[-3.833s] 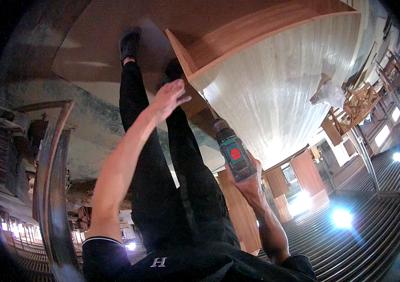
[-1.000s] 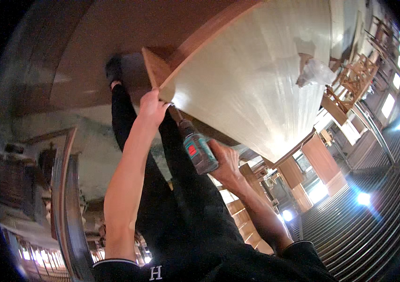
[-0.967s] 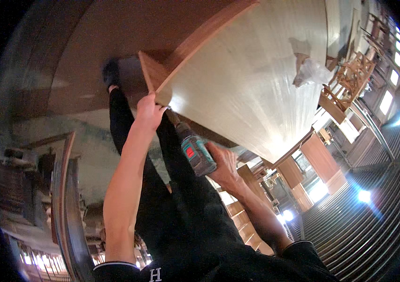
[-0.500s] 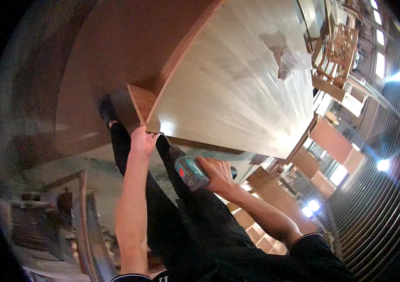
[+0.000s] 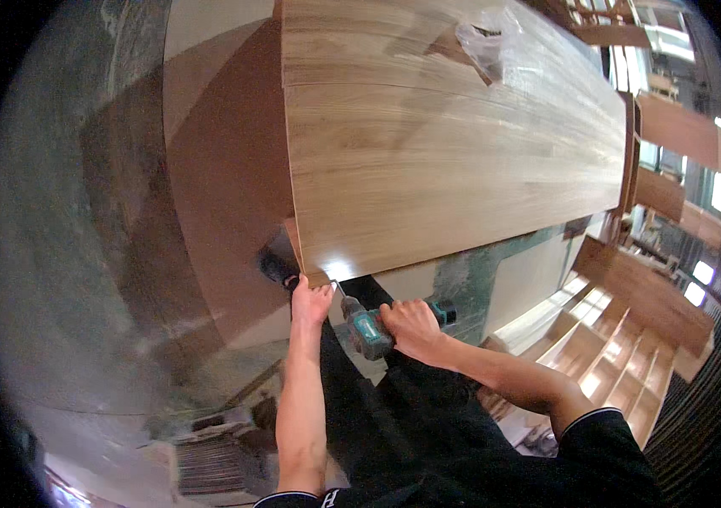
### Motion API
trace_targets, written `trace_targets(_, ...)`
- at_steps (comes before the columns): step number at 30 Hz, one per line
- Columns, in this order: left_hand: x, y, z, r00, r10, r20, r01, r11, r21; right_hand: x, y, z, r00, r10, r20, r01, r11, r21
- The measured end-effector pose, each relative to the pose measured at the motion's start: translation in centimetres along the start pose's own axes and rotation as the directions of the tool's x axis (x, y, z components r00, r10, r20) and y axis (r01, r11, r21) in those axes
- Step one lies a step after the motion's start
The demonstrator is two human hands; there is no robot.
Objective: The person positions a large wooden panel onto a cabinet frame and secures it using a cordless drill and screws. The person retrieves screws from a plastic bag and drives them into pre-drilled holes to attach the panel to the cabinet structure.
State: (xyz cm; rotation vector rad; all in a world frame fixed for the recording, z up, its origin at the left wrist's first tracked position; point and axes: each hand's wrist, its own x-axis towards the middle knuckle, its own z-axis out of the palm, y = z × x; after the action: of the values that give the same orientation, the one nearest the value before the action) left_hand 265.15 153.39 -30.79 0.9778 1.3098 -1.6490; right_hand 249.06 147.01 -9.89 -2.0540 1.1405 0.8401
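Note:
A large light wood-grain panel (image 5: 462,169) forms the top of a wooden piece in front of me. My left hand (image 5: 310,301) is closed at its near left corner, fingers pinched against the edge where an upright side board (image 5: 294,244) meets it. Any screw between those fingers is too small to make out. In my right hand (image 5: 412,327) is a teal and black cordless drill (image 5: 369,333), gripped by its handle. Its thin bit points at the near edge of the panel, right beside my left fingertips, and a bright light spot falls on the wood there.
A crumpled clear plastic bag (image 5: 492,42) lies on the panel's far part. A brown sheet (image 5: 225,195) covers the floor on the left. To the right stand a wooden rack with compartments (image 5: 606,351) and a leaning board (image 5: 644,292). My shoe (image 5: 277,258) is beside the corner.
My view has turned and levelled, so the panel's top now shows more fully. Both hands keep their places at the corner, the drill bit still by the left fingertips.

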Motion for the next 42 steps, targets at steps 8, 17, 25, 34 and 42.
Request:
trace_targets(8, -1.5, 2.5, 2.1, 0.882, 0.445, -0.156, -0.264, 0.742, 0.617, 0.0, -0.5, 1.2, 0.999, -0.031, -0.043, 0.033, 0.998, 0.049)
trace_targets(17, -1.7, 10.8, 18.0, 0.61, 0.666, 0.428, -0.624, 0.071, 0.778, 0.3, -0.6, 0.0, 0.998, 0.038, -0.059, -0.037, 0.999, 0.022)
trace_targets(25, 0.4, 13.7, 34.5, 0.62, 0.449, 0.644, -0.57, -0.306, 0.762, -0.3, -0.9, 0.2, 0.986, 0.154, -0.055, -0.153, 0.988, 0.028)
trace_targets(34, 1.9, 17.3, 36.7, 0.789, 0.278, 0.547, -0.46, -0.322, 0.827, -1.1, -4.9, -0.4, 0.854, 0.506, 0.121, -0.434, 0.565, 0.702)
trace_targets(42, 1.4, 16.5, 37.6, 0.845, 0.268, 0.462, -0.387, -0.289, 0.876, -0.7, -11.5, 2.5, 0.657, 0.711, 0.249, -0.505, 0.171, 0.846)
